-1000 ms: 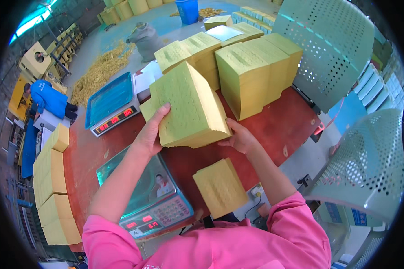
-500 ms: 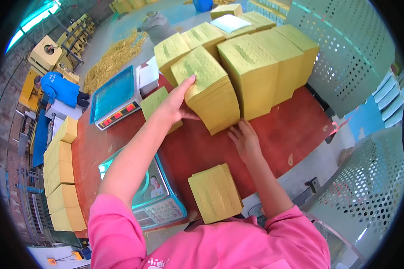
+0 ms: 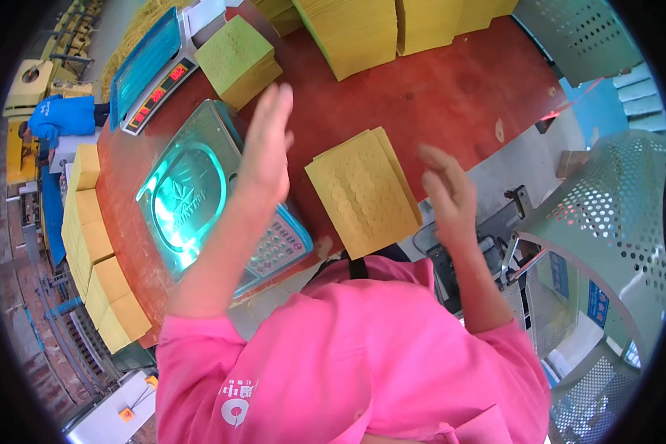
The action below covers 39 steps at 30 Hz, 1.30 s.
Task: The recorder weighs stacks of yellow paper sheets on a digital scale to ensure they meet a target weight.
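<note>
Two bare hands hover on either side of a low stack of yellow embossed paper (image 3: 364, 194) at the table's near edge. My left hand (image 3: 268, 148) is raised above the table between the paper and a weighing scale (image 3: 189, 194) with a teal-lit plate and keypad; its fingers are stretched out, slightly blurred, and it holds nothing. To the right of the paper, my right hand (image 3: 451, 194) has its fingers apart and bent a little, apart from the sheets. Tall yellow paper stacks (image 3: 351, 41) stand at the far edge of the view.
A smaller paper block (image 3: 238, 65) sits beyond my left hand, near a second scale (image 3: 149, 74) with a red display. Yellow bundles (image 3: 100, 244) line the red table's (image 3: 325, 103) left side. Perforated metal guards (image 3: 592, 214) rise at right. A person in blue (image 3: 63, 122) works far left.
Both hands have let go of the thick yellow paper stack at the far side and drawn back toward me, parting around the low stack. The view has tilted down.
</note>
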### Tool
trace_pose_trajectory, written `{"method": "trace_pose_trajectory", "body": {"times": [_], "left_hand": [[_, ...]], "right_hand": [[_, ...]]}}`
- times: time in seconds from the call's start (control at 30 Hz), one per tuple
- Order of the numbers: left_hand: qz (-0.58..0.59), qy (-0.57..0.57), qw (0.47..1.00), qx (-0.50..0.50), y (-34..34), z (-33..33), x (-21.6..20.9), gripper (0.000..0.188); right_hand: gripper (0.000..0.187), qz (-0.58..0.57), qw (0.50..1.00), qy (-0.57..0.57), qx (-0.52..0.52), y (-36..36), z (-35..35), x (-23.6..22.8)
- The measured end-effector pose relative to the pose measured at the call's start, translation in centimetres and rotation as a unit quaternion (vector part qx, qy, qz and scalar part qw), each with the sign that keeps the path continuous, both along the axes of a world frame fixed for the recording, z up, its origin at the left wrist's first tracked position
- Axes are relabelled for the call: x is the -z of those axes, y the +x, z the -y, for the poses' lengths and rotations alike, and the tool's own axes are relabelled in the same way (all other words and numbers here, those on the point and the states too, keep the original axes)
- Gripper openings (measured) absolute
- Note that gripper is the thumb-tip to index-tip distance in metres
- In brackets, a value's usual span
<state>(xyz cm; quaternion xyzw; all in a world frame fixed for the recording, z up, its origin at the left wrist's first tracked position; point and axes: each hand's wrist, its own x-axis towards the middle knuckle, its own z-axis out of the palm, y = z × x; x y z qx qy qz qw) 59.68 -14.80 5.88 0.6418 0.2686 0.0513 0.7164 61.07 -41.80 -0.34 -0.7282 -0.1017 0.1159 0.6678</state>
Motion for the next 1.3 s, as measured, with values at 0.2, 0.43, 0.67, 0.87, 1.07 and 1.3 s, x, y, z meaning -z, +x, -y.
{"method": "trace_pose_trajectory", "body": {"times": [0.2, 0.43, 0.67, 0.87, 1.07, 1.3], "left_hand": [[0.074, -0.122, 0.988, -0.052, -8.4, 7.2, 2.9, 0.074], [0.046, -0.263, 0.957, -0.113, -6.8, 8.6, 2.2, 0.054], [0.088, -0.251, 0.956, -0.127, -5.5, 9.2, 6.7, 0.044], [0.074, -0.209, 0.952, -0.21, -5.6, 10.3, 9.8, 0.043], [-0.003, -0.177, 0.955, -0.239, -4.6, 10.9, 2.2, 0.062], [0.201, -0.193, 0.96, 0.003, -13.2, 1.4, -4.2, 0.051]], "right_hand": [[0.044, -0.002, 0.995, -0.091, 0.037, -3.9, -1.5, -0.6], [0.051, 0.051, 0.981, -0.183, -0.03, -0.8, -3.5, -0.1], [0.05, 0.11, 0.969, -0.204, -0.089, 0.6, -4.0, -1.0], [0.045, 0.04, 0.995, -0.054, -0.079, 2.1, -2.1, 0.7], [0.052, 0.056, 0.99, -0.051, -0.123, 1.7, -2.8, 0.8], [0.042, 0.13, 0.991, -0.031, -0.026, 2.8, -5.4, -5.4]]}}
